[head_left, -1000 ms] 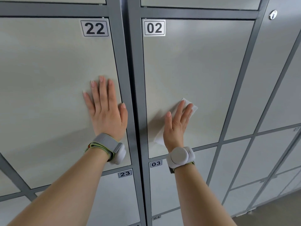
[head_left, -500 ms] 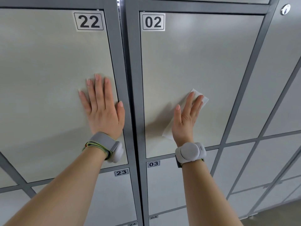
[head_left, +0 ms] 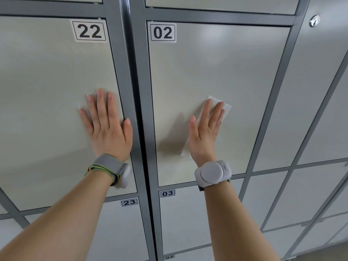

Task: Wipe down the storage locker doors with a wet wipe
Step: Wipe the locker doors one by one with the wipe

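Two pale grey locker doors fill the view, door 22 (head_left: 47, 87) on the left and door 02 (head_left: 222, 68) on the right, split by a dark grey frame post (head_left: 131, 91). My right hand (head_left: 206, 132) lies flat with straight fingers on door 02, pressing a white wet wipe (head_left: 225, 107) against its lower middle. The wipe shows past my fingertips and below my palm. My left hand (head_left: 105, 127) rests flat on door 22 near its right edge, holding nothing. Both wrists carry grey bands.
Smaller doors 23 (head_left: 120, 232) and 03 (head_left: 180, 219) sit below. More plain doors run off to the right, with a round metal lock (head_left: 314, 21) at the top right. A strip of floor shows at the bottom right corner.
My right hand has slid the wipe to the right and a little up across door 02. The view has shifted slightly. My left hand stays planted on door 22.
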{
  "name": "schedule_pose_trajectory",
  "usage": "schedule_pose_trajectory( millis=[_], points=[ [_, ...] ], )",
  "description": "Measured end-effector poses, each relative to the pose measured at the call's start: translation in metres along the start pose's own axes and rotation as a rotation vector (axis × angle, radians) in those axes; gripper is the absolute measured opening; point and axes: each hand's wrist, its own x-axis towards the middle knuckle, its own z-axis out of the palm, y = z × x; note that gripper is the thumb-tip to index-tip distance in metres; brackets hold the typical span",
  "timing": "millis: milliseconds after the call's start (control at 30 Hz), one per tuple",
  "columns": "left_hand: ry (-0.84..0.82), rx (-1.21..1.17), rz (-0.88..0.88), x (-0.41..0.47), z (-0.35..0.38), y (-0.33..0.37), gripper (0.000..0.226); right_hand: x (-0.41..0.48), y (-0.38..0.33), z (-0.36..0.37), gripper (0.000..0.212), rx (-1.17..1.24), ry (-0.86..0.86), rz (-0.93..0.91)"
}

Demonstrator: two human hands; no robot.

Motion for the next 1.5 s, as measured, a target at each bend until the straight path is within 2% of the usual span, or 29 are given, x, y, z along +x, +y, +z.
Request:
schedule_pose_trajectory(
  millis=[167, 367, 500, 767, 1000, 1133, 1400, 1500],
  points=[
    [0.005, -0.007, -0.044, 0.0, 0.001, 0.005, 0.059, -0.009, 0.021, -0.001, 0.067, -0.021, 0.002, 0.026],
    [0.025, -0.046, -0.195, -0.001, 0.005, 0.028, 0.063, -0.022, 0.045, -0.014, 0.069, 0.032, 0.019, 0.189],
    [0.022, -0.037, -0.219, -0.002, 0.007, 0.032, 0.067, -0.008, 0.041, -0.028, 0.067, 0.122, 0.025, 0.273],
    [-0.01, 0.015, -0.22, -0.004, 0.008, 0.035, 0.079, 0.015, 0.037, -0.034, 0.072, -0.003, 0.022, 0.015],
    [0.006, 0.05, -0.224, -0.004, 0.011, 0.034, 0.073, -0.005, 0.068, -0.037, 0.07, 0.007, 0.083, 0.196],
    [0.011, 0.055, -0.215, -0.005, 0.011, 0.033, 0.071, 0.003, 0.059, -0.043, 0.076, 0.054, 0.084, 0.233],
    [-0.001, 0.055, -0.212, -0.005, 0.011, 0.033, 0.071, 0.044, 0.054, -0.064, 0.071, -0.081, 0.103, 0.02],
    [-0.007, 0.052, -0.213, -0.006, 0.01, 0.033, 0.071, 0.036, 0.066, -0.063, 0.069, -0.1, 0.095, 0.024]
  ],
)
